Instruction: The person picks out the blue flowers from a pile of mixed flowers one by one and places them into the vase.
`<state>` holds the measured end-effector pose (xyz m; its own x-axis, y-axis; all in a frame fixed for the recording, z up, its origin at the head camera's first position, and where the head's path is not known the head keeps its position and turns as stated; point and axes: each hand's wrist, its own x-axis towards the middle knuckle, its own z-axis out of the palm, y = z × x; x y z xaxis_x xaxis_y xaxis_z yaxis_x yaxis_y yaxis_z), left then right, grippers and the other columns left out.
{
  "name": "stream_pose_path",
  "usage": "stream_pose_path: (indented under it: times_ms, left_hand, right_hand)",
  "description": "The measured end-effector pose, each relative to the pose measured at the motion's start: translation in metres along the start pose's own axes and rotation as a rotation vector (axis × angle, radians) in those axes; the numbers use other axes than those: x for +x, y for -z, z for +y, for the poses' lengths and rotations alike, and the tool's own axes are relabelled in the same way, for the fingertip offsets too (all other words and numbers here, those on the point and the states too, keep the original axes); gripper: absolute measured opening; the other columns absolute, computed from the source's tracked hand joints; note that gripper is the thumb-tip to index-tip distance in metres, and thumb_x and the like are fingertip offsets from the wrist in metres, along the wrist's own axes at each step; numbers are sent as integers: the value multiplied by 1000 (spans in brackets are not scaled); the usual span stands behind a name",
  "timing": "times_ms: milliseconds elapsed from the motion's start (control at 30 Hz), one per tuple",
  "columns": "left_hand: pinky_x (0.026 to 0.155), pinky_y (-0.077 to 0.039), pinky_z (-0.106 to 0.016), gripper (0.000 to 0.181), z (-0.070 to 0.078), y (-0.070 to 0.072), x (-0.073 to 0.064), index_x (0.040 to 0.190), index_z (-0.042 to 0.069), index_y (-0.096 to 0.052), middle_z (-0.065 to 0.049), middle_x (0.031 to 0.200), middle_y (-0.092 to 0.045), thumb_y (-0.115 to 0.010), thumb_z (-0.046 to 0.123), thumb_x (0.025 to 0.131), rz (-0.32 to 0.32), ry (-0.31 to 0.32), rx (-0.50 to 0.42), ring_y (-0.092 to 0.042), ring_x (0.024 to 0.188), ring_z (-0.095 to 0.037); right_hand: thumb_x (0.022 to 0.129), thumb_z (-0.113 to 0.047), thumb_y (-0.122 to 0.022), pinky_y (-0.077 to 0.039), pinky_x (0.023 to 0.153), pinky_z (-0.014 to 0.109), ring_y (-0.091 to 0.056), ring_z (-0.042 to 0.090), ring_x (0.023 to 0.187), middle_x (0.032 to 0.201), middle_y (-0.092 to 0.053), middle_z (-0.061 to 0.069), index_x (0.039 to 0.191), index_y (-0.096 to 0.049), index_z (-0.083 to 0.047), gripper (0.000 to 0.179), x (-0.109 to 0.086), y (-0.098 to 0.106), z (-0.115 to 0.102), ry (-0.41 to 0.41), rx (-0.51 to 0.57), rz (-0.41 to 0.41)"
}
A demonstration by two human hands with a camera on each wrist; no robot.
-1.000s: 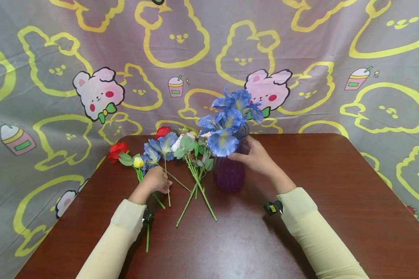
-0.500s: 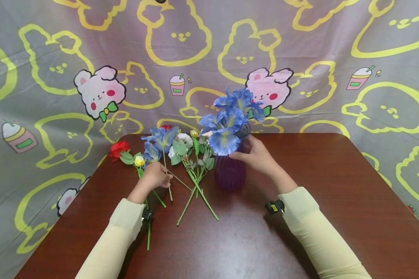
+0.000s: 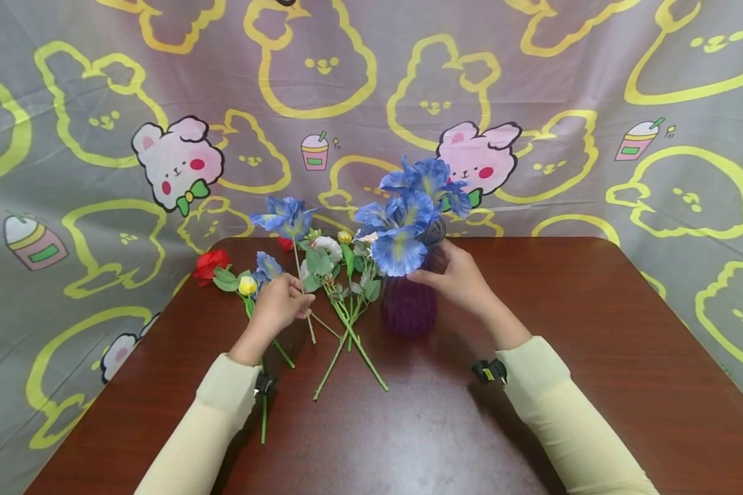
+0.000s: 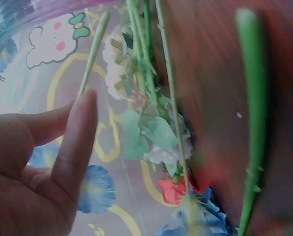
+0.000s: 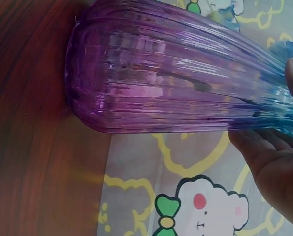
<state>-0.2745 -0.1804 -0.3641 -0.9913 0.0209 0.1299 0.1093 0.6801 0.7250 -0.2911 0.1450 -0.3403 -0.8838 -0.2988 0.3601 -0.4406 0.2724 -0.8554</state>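
My left hand pinches the stem of a blue artificial iris, whose bloom stands upright above the table. In the left wrist view the stem end sticks out past the fingertips. My right hand holds the upper part of a ribbed purple and blue vase, with thumb and fingers on opposite sides. Blue irises stand in the vase and lean left over its rim. The right wrist view shows the vase's clear purple lower part with a dark stem inside. The vase stands on the table.
Left of the vase, white roses lie with crossed green stems. Another blue iris, a yellow bud and a red flower lie farther left on the brown table. A patterned curtain hangs behind.
My left hand has lifted the blue iris from among the lying flowers and moved slightly right and up, its bloom rising. The right hand and vase stay in place.
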Motion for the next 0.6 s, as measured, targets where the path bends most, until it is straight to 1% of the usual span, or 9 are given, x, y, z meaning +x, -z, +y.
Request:
stream_pose_path:
  times_ms: [100, 233, 367, 467, 600]
  left_hand:
    - [57, -56, -33, 29, 7, -2, -3, 105, -9, -53, -16, 82, -68, -71, 7, 89, 36, -34, -38, -69, 59, -21]
    - [60, -57, -37, 26, 20, -5, -6, 106, -6, -51, -17, 83, -66, -70, 3, 89, 79, -93, -115, -69, 64, -24]
    - [60, -57, -36, 26, 35, -9, -10, 106, -5, -52, -16, 80, -67, -70, 3, 89, 125, -185, -136, -69, 65, -25]
    - [59, -56, -33, 25, 45, -11, -13, 105, -4, -53, -14, 79, -68, -70, 4, 89, 158, -273, -138, -69, 64, -25]
    - [56, -55, -29, 23, 57, -12, -18, 103, -1, -54, -12, 77, -70, -71, 3, 88, 191, -392, -147, -68, 62, -23]
  right_hand:
    - [83, -18, -80, -47, 96, 40, -56, 27, 120, 132, -57, 14, 138, -49, -3, 66, -3, 1, -3, 5, -23, 8]
    - [82, -17, -81, -48, 95, 41, -58, 27, 118, 131, -58, 14, 138, -50, -5, 65, -7, 5, -9, 16, -59, 35]
    - [82, -14, -80, -50, 91, 43, -61, 29, 112, 125, -62, 17, 135, -52, -2, 61, -13, 12, -17, 10, -84, 81]
    - [83, -15, -79, -51, 90, 42, -63, 29, 110, 122, -63, 18, 133, -54, 0, 58, -17, 19, -26, -14, -115, 124]
    - [84, -17, -78, -52, 88, 35, -64, 26, 108, 120, -65, 15, 130, -58, 0, 53, -25, 28, -40, -29, -132, 171]
